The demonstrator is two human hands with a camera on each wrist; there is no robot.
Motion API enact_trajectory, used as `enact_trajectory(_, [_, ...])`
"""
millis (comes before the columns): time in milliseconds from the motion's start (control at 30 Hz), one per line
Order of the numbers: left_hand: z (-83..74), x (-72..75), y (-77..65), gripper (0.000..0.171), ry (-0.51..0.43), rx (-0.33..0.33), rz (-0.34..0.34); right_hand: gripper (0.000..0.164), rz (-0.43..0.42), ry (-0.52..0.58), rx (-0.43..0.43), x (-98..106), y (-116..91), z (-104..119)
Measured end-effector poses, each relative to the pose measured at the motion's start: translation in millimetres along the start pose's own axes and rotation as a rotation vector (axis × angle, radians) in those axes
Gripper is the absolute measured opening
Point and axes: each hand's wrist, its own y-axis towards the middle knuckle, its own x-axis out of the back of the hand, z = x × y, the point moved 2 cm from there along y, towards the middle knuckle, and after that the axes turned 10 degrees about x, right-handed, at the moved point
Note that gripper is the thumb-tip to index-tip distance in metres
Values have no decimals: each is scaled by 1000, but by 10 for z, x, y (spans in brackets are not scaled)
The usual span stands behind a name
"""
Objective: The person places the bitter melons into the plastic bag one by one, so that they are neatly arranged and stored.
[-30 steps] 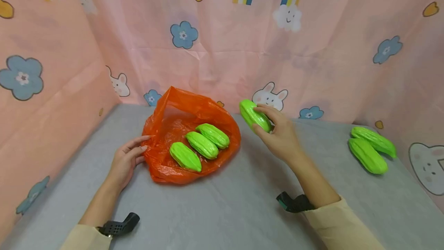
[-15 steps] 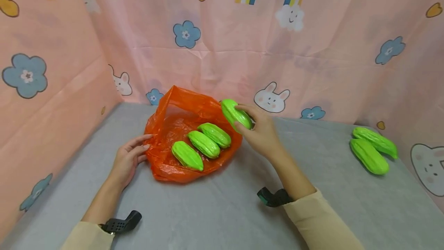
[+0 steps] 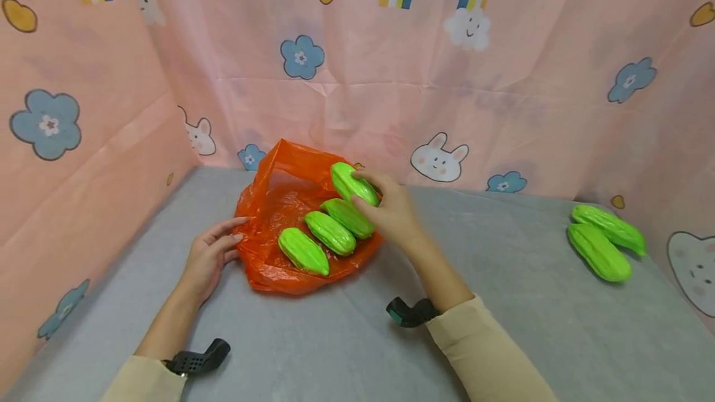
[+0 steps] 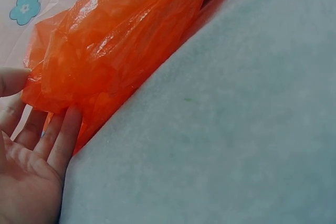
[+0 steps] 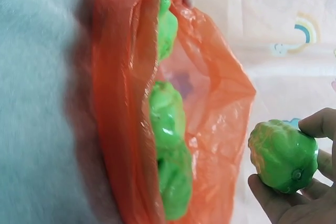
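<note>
An orange plastic bag [image 3: 274, 265] lies on its side with its mouth held wide. Three bright green, ribbed bitter melons sit inside, the leftmost melon [image 3: 303, 251] a little apart from the other two. My left hand [image 3: 206, 259] pinches the bag's left edge; in the left wrist view the thumb is on one side of the plastic [image 4: 100, 51] and fingers on the other. Over the bag's right part, my right hand [image 3: 391, 206] grips a fourth bitter melon [image 3: 349, 183] between thumb and fingers. The right wrist view shows this melon [image 5: 283, 156] end-on beside the bag's mouth.
Two more bitter melons [image 3: 600, 253] lie together at the far right of the grey cloth [image 3: 503, 303]. A pink printed curtain [image 3: 357, 104] rises behind and at both sides. A black wrist camera [image 3: 198, 358] sits on the left wrist.
My right hand has carried its bitter melon leftward, from the right of the bag to over its opening. The left hand stays at the bag's left edge.
</note>
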Motion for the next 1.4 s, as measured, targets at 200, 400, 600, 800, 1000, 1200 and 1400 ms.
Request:
enact_trajectory(200, [-4,-24,15,28,-2,-12,8,41,18,8,1,-142,16,-28])
enact_trajectory(400, [-60,-2,34,28,14,-33,12,40,58,-11,23,-186,51,16])
enact_trajectory(600, [-64,8,24,27,9,-22,10,39,78,-18,20,-220,7,22])
enact_trajectory(800, [-50,4,15,28,5,-22,9,39,90,-27,22,-298,-63,-44])
enact_trajectory(1000, [-47,35,3,29,25,-12,13,38,106,-25,35,-360,-102,-81])
enact_trajectory(1200, [-40,22,8,27,40,-5,19,38,102,-39,45,-366,-131,-106])
enact_trajectory(1400, [-26,7,6,29,13,-8,20,39,103,-55,53,-365,-165,-142])
